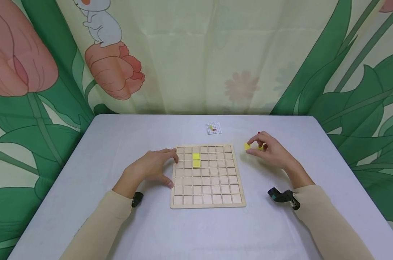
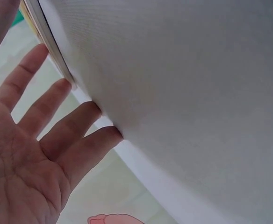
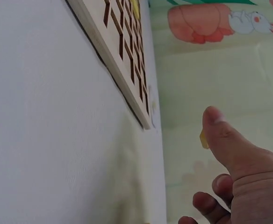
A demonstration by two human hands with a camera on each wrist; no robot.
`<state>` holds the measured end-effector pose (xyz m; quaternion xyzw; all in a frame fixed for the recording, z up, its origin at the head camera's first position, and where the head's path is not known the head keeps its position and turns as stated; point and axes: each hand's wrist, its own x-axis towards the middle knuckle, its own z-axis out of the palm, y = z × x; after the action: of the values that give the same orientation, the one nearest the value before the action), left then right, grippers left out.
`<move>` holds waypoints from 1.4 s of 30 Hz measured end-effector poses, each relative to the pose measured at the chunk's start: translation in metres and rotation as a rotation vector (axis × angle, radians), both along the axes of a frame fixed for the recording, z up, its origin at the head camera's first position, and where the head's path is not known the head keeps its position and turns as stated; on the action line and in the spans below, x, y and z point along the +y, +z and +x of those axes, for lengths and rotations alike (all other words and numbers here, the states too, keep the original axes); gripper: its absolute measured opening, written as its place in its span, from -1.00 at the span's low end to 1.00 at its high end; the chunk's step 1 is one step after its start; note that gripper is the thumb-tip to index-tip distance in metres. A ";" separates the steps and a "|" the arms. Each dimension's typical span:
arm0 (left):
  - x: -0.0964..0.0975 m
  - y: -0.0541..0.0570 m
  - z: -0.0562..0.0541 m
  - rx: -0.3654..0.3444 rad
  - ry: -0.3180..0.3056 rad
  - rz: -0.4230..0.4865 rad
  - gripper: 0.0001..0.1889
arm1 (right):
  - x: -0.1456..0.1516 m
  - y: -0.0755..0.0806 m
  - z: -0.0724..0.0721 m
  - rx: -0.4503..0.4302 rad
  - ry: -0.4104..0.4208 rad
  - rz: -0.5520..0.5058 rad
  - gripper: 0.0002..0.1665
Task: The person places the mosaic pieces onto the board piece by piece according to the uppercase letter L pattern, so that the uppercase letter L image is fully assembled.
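A wooden grid board (image 1: 207,207) lies on the table with two yellow square tiles (image 1: 196,160) set in neighbouring cells of one column, near its top. My left hand (image 1: 154,166) touches the board's left edge with thumb and fingers spread; in the left wrist view the fingers (image 2: 75,154) reach out to the board's side and the tabletop. To the right of the board, my right hand (image 1: 269,150) pinches a yellow tile (image 1: 247,146) between thumb and finger. In the right wrist view the thumb mostly hides this tile (image 3: 204,139).
Another yellow piece (image 1: 260,148) and a red piece (image 1: 259,133) show partly behind the right hand. A small printed grid card (image 1: 214,128) with coloured squares lies beyond the board. The white table (image 1: 144,231) ends at a patterned curtain (image 1: 196,65).
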<state>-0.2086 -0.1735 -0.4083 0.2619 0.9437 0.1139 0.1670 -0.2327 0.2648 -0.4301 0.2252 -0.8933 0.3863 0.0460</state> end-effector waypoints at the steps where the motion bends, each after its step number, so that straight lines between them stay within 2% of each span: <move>1: 0.000 0.000 0.000 0.002 -0.001 0.001 -0.19 | -0.003 0.001 0.000 -0.005 0.001 0.002 -0.70; 12: 0.001 0.000 0.000 -0.006 0.004 -0.007 -0.19 | -0.031 0.004 -0.003 -0.102 0.031 -0.006 -0.73; 24: 0.002 0.002 0.001 -0.013 0.002 -0.009 -0.19 | -0.068 0.011 0.008 -0.121 0.075 -0.030 -0.70; 30: 0.002 -0.001 0.000 -0.013 -0.002 0.002 -0.19 | -0.082 0.008 0.012 -0.133 0.110 -0.053 -0.67; 42: -0.003 -0.002 -0.003 -0.010 0.003 0.013 -0.18 | -0.112 0.002 0.008 -0.126 0.194 -0.094 -0.70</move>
<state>-0.2113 -0.1761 -0.4106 0.2609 0.9425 0.1216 0.1700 -0.2244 0.1528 -0.4280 0.2834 -0.8494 0.4437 -0.0375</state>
